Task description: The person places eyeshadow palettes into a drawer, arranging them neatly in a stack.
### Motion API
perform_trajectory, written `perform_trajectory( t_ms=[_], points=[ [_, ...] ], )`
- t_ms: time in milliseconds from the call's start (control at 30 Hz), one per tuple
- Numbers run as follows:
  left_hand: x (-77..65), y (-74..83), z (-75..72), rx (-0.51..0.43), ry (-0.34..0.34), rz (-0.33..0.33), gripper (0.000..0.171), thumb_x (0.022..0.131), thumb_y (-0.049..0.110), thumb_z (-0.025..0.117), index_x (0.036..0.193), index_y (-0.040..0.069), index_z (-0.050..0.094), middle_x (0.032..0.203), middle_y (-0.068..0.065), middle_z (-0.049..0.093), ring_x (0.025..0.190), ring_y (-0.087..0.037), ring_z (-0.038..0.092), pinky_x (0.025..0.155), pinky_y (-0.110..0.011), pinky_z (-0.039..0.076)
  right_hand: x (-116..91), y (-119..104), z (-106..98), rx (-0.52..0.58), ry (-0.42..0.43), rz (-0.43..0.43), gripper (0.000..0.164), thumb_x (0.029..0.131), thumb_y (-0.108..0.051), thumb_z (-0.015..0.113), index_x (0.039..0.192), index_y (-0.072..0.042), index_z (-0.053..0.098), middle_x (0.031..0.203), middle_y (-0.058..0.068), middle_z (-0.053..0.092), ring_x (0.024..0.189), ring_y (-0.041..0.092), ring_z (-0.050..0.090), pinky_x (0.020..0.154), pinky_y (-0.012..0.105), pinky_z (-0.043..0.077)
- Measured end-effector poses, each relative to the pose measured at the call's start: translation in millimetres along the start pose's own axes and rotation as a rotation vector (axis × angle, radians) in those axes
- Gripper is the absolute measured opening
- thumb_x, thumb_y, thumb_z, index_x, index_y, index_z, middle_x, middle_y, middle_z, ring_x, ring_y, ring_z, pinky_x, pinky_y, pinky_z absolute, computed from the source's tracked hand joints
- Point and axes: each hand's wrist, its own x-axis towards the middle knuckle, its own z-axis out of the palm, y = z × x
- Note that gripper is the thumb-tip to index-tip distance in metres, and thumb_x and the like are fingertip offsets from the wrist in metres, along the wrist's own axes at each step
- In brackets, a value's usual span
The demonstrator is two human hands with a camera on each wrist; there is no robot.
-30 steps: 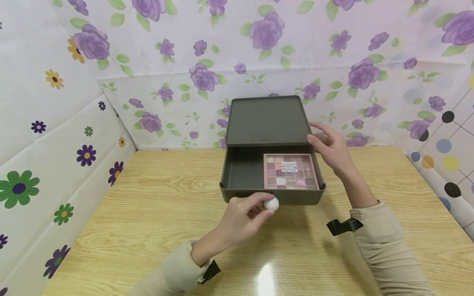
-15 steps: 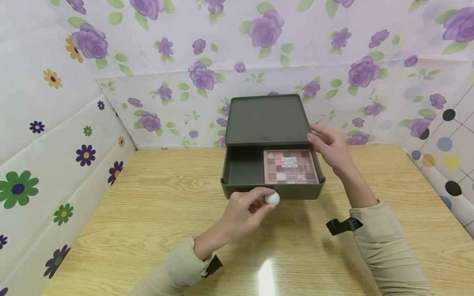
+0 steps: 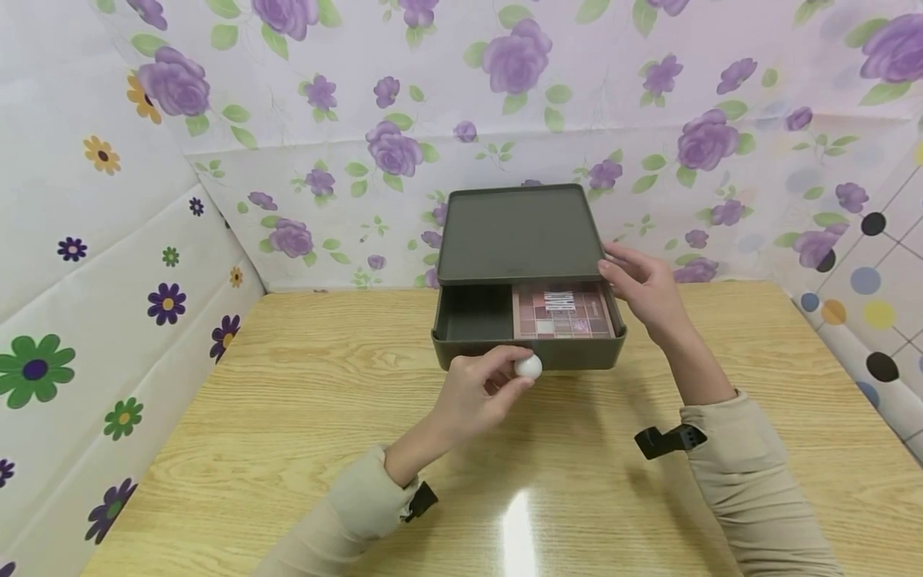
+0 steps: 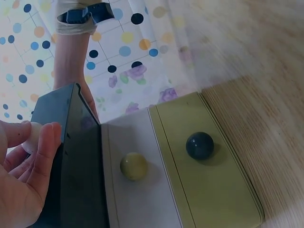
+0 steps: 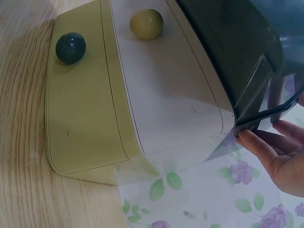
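Observation:
A small storage cabinet with drawers stands at the back of the table, its dark green top (image 3: 519, 232) facing up. The dark top drawer (image 3: 476, 350) is pulled partly out. Inside its right half lies an eyeshadow palette (image 3: 565, 315), the back part hidden beneath the cabinet top. My left hand (image 3: 479, 393) pinches the white round knob (image 3: 529, 366) on the drawer front between thumb and fingers. At the cabinet's upper right edge, my right hand (image 3: 645, 292) rests its extended fingertips on the side, seen also in the right wrist view with fingers (image 5: 259, 145) at the corner.
Below the top drawer, a white drawer (image 4: 137, 204) with a yellowish knob (image 4: 134, 166) and a yellow-green drawer (image 4: 213, 190) with a dark knob (image 4: 200, 146) are shut. Flowered cloth (image 3: 310, 104) hangs behind the wooden table (image 3: 288, 401).
The top drawer has slid inward, away from me, with my left hand on its knob. Less of the palette shows. My right hand has stayed at the cabinet's side.

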Motion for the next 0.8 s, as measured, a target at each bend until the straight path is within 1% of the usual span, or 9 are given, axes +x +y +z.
perform_trajectory(
  t_ms=[167, 367, 600, 800],
  points=[
    [5.7, -7.5, -0.1, -0.01, 0.003, -0.013, 0.023, 0.077, -0.001, 0.07, 0.098, -0.003, 0.062, 0.07, -0.008, 0.065, 0.053, -0.01, 0.059, 0.051, -0.011, 0.046, 1, 2, -1, 0.004, -0.001, 0.004, 0.053, 0.091, -0.028, 0.055, 0.134, 0.0, 0.043, 0.131, 0.023, 0.045, 0.117, 0.028, 0.049, 0.082, 0.024, 0.049],
    [13.4, -16.5, 0.1, -0.029, 0.016, -0.038, 0.023, 0.077, -0.002, 0.07, 0.097, -0.005, 0.062, 0.073, -0.011, 0.067, 0.053, -0.013, 0.062, 0.051, -0.012, 0.048, 0, 0, 0, 0.015, 0.002, 0.009, 0.052, 0.091, -0.028, 0.055, 0.133, -0.001, 0.044, 0.13, 0.023, 0.046, 0.114, 0.025, 0.051, 0.081, 0.024, 0.05],
    [21.1, -23.5, 0.6, -0.021, 0.012, -0.068, 0.022, 0.078, -0.003, 0.068, 0.098, -0.006, 0.061, 0.076, -0.013, 0.067, 0.056, -0.014, 0.063, 0.052, -0.013, 0.048, -1, -1, -1, -0.032, 0.003, 0.026, 0.052, 0.092, -0.032, 0.054, 0.134, -0.004, 0.044, 0.132, 0.02, 0.046, 0.117, 0.028, 0.048, 0.086, 0.03, 0.048],
    [27.1, -29.1, 1.0, -0.017, 0.018, -0.093, 0.021, 0.077, -0.003, 0.068, 0.097, -0.006, 0.062, 0.075, -0.013, 0.067, 0.056, -0.015, 0.063, 0.052, -0.014, 0.049, -1, -1, -1, -0.015, -0.002, 0.027, 0.052, 0.092, -0.031, 0.053, 0.135, -0.003, 0.043, 0.132, 0.02, 0.046, 0.118, 0.029, 0.047, 0.088, 0.032, 0.047]
  ],
)
